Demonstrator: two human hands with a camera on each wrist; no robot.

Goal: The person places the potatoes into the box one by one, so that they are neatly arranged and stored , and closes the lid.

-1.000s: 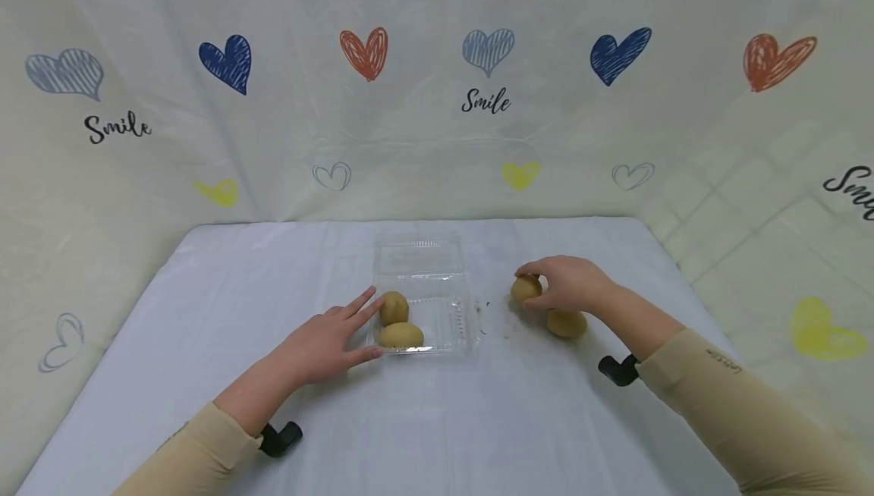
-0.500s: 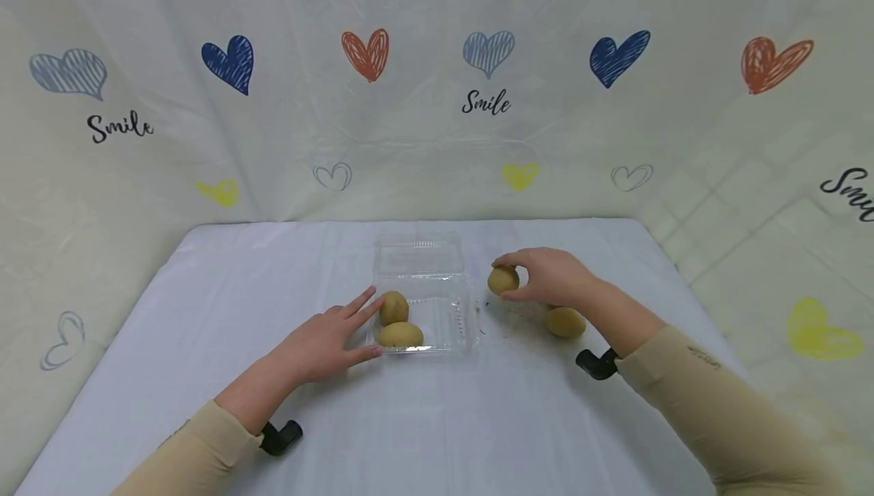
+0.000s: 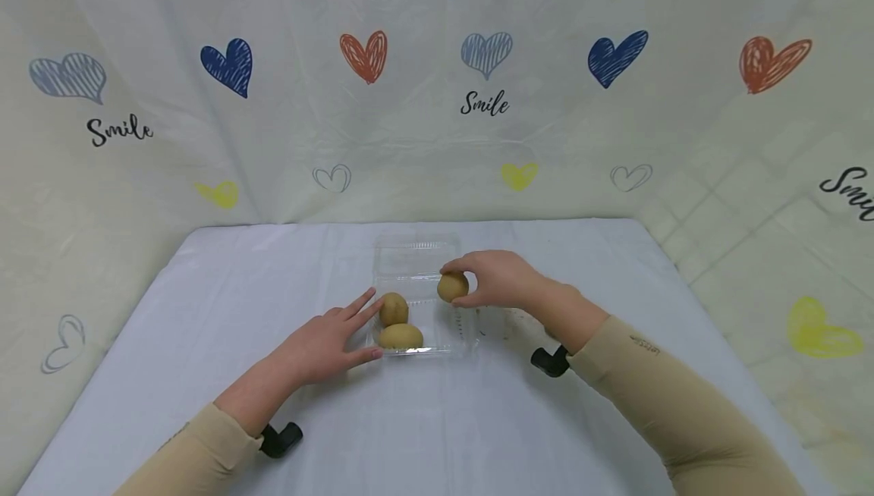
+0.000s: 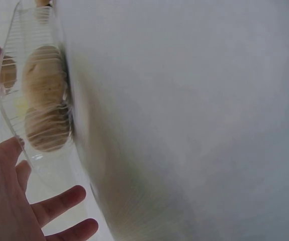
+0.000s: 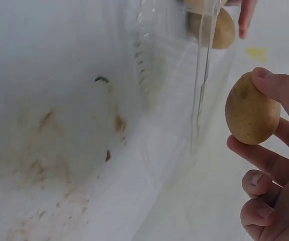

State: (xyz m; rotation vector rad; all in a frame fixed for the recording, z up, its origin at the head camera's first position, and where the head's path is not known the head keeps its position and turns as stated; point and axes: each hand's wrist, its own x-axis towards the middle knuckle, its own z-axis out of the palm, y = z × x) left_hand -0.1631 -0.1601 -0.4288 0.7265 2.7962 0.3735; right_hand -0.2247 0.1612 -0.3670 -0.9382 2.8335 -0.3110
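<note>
My right hand [image 3: 501,277] pinches a potato [image 3: 453,287] between thumb and fingers, above the right side of a clear plastic clamshell box [image 3: 437,329]. In the right wrist view the held potato [image 5: 253,109] hangs beside the box's upright wall [image 5: 202,85]. Two potatoes lie in the left part of the box: an upper one [image 3: 394,309] and a lower one [image 3: 401,336]. My left hand [image 3: 321,344] has its fingers spread at the box's left side, with fingertips right at the rim. The left wrist view shows both potatoes [image 4: 44,78] through the ribbed wall.
The box's lid [image 3: 418,257] lies folded back, away from me. Brown dirt crumbs [image 5: 119,123] mark the white tablecloth [image 3: 437,428] right of the box. A printed curtain [image 3: 423,132] rises behind the table. My right forearm covers part of the cloth.
My right hand has lifted the potato and carried it left, from the cloth to over the box. The other potato on the right is now hidden behind my right arm. My left hand stays put.
</note>
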